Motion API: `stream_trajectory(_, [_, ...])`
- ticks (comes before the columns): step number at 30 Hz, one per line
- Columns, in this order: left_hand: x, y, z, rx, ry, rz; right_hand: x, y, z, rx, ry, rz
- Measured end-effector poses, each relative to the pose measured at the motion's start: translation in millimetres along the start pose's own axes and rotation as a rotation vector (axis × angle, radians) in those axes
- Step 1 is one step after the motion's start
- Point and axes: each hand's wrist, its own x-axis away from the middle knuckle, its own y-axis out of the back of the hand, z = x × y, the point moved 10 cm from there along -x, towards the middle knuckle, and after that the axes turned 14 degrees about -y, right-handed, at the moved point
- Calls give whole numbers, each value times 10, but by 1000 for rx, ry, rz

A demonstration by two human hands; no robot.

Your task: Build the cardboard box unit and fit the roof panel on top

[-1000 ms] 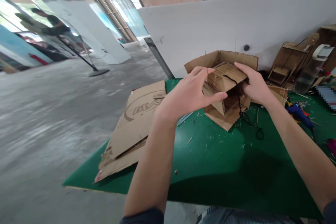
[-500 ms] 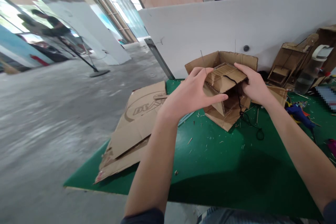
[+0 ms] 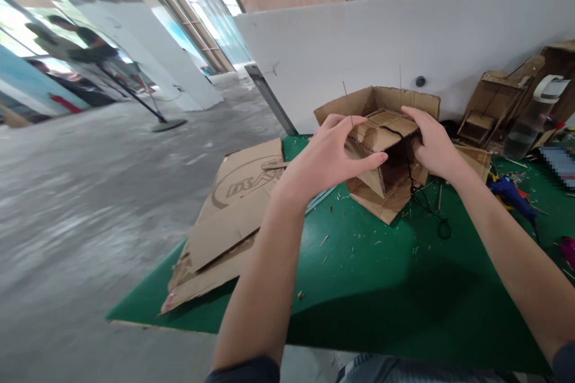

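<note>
Resting on the green table among wider cardboard flaps, the small cardboard box is already shaped, its top covered and its front open. Its right side is held by the right hand, bent over the edge; the left hand is spread wide around the left edge, contact uncertain. Seemingly left unsecured is the black cord, while flat cardboard sheets are left unassembled.
</note>
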Motion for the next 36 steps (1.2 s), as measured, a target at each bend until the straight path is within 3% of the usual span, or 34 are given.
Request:
stream_trajectory(10, [-4, 18, 2, 5, -21, -22, 43, 92, 159, 71, 23, 52])
stream_trajectory(15, [-18, 38, 7, -18, -34, -38, 146, 329, 456, 68, 32, -99])
stream_trajectory(17, [-26, 46, 9, -20, -45, -52, 214, 348, 621, 74, 16, -80])
stream_trajectory(22, [-36, 56, 30, -7, -60, -86, 397, 106, 889, 82, -85, 289])
stream_trajectory(27, [-36, 39, 69, -35, -56, -78, 839, -416, 889, 176, -99, 923])
stream_trajectory(29, [-36, 32, 68, -43, -60, -74, 1050, -643, 806, 227, -83, 1080])
stream_trajectory(33, [-33, 24, 55, -48, -55, -63, 1326, -1116, 464, 385, -140, 1099])
stream_trajectory(36, [-32, 27, 51, -53, -51, -60, 1360, -1320, 300, 415, -177, 930])
